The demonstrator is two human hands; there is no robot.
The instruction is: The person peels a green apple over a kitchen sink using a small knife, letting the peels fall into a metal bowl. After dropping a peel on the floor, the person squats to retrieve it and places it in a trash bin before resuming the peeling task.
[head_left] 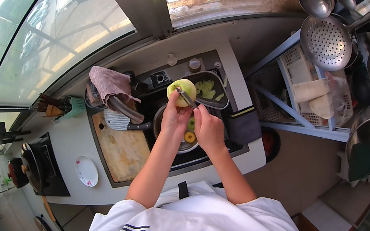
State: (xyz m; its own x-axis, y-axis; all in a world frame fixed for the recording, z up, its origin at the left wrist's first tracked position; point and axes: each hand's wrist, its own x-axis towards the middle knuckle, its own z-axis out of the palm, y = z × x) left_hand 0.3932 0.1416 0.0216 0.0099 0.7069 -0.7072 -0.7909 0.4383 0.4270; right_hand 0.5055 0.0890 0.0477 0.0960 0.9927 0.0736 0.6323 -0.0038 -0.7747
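My left hand [175, 120] holds up a pale green, apple-like fruit [188, 88] over the sink, with its fingers around the underside. My right hand [210, 132] is closed around a peeler [188, 98], whose metal end lies against the front of the fruit. Below my hands, a round metal bowl [158, 122] is partly hidden by my forearms. Inside it are a yellowish fruit [189, 137] with a brown centre and some green pieces. Green peelings [206, 89] lie in a grey tray [226, 105] just beyond my right hand.
Left of the sink, a cleaver [120, 121] lies at the far end of a wooden cutting board [122, 151]. A pinkish cloth [109, 82] hangs behind it. A white plate [86, 171] rests on the counter. A dark cloth [245, 126] drapes over the right edge; a rack [288, 111] stands beyond.
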